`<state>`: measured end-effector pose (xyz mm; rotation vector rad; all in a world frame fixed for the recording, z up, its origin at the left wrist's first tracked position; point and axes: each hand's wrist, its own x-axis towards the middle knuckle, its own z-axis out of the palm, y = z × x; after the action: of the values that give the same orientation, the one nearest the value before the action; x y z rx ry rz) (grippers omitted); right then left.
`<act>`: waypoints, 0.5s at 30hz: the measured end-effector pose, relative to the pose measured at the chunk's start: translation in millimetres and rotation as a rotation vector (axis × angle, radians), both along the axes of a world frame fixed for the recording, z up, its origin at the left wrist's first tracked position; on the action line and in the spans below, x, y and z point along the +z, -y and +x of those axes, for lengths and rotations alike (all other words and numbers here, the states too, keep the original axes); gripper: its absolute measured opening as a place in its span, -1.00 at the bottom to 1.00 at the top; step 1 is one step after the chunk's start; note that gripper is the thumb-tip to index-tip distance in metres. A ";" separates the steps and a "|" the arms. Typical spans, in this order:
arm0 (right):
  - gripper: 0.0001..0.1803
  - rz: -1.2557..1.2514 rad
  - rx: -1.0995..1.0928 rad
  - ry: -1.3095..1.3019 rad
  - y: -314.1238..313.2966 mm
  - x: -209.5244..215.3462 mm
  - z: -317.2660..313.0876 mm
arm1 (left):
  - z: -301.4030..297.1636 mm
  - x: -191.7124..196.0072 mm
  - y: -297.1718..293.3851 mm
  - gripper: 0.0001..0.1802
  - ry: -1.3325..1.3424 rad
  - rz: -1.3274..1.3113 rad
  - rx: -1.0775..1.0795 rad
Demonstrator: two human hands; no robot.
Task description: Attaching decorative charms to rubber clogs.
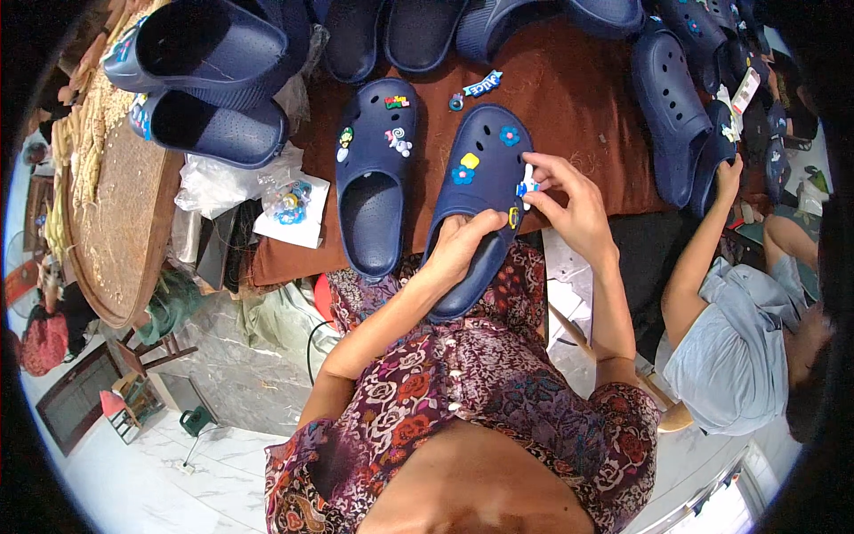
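While a big brown cloth [578, 98] is lying under the blue clog [492, 191], another person [738, 356] is reaching in from well to the clog's right. The blue clog is poking past the cloth's near edge, with its toe pointing away. A second clog [369, 165] is lying just left of it, wearing little charms. The left hand [458, 249] is holding the blue clog, thumb on top, fingertips hiding inside the foot hole. At the clog's right edge, the right hand [574, 200] is pinching a white-and-blue charm [528, 187] narrowly between finger and thumb. A smaller blue flower [509, 135] is sitting near the clog's toe.
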<state>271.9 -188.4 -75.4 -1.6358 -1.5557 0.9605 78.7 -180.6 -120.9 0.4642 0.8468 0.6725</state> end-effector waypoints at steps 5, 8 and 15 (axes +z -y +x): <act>-0.65 0.030 0.000 0.010 4.6 -13.2 7.6 | -3.3 -3.7 -0.5 -0.71 -0.015 -0.001 -0.038; -0.75 0.059 0.002 -0.009 3.7 -17.6 6.6 | -4.3 -6.4 -0.3 -0.71 -0.006 -0.015 -0.070; -0.81 -0.039 -0.050 -0.167 -2.2 -26.1 9.3 | -3.8 -2.2 -2.1 -0.70 0.001 -0.031 -0.072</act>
<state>281.2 -186.3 -101.5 -1.5704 -1.3867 1.0775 74.8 -178.5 -123.1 0.4641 0.8348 0.5929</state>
